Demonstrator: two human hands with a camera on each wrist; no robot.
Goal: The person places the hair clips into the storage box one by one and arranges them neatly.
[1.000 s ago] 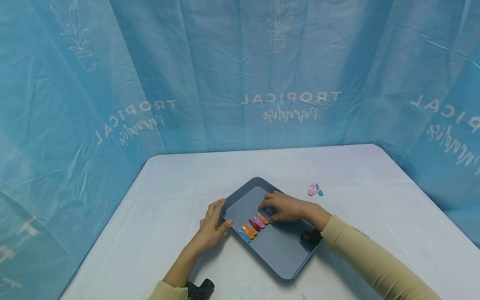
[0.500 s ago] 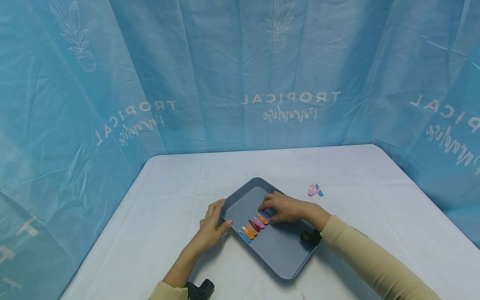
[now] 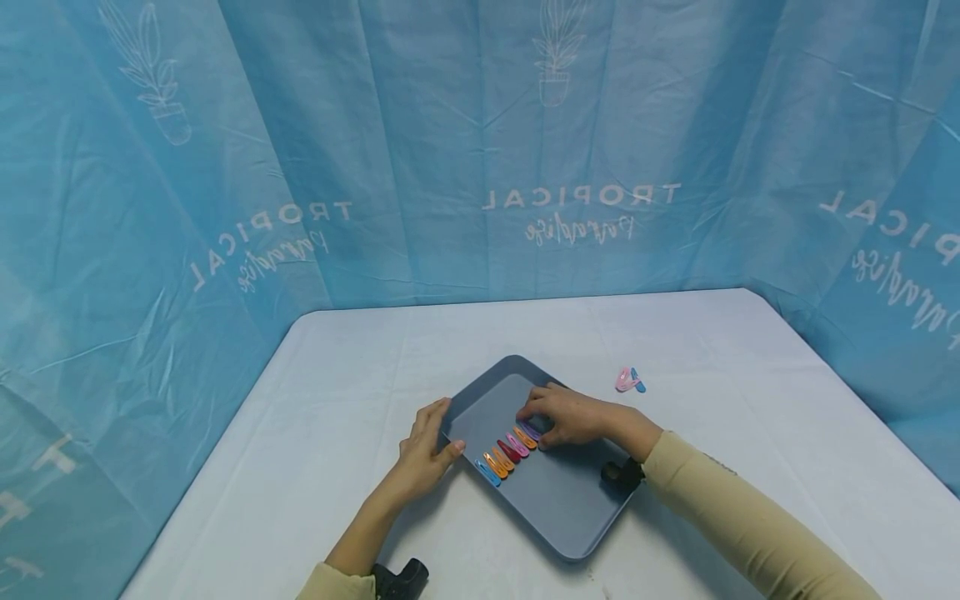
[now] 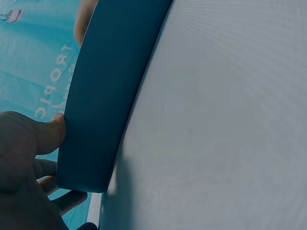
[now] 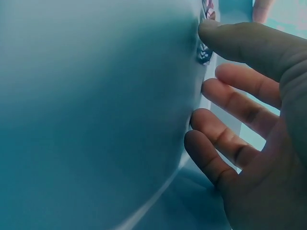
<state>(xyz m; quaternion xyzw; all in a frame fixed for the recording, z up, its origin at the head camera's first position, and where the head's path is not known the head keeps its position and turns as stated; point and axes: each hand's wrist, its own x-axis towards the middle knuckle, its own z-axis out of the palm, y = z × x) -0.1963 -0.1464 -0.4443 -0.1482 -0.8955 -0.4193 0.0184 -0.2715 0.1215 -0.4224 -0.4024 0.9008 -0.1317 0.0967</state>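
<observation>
A grey rectangular tray (image 3: 570, 508) lies turned at an angle on the table. Inside it, a slanting row of snap hair clips runs in blue (image 3: 488, 472), orange, red (image 3: 509, 451), pink, orange (image 3: 525, 437) and purple. My right hand (image 3: 566, 414) reaches over the far rim and pinches the purple hair clip (image 3: 531, 429) at the row's far end; its fingertips touch the tray floor in the right wrist view. My left hand (image 3: 422, 454) holds the tray's left corner, its thumb (image 4: 52, 134) against the rim and its other fingers round the outside.
Beyond the tray's right side, a pink hair clip (image 3: 626, 380) and a blue hair clip (image 3: 638, 380) lie together on the white-covered table (image 3: 360, 358). Blue printed curtains (image 3: 420, 167) hang behind and at both sides. A black wrist camera (image 3: 401, 578) sits below the left hand.
</observation>
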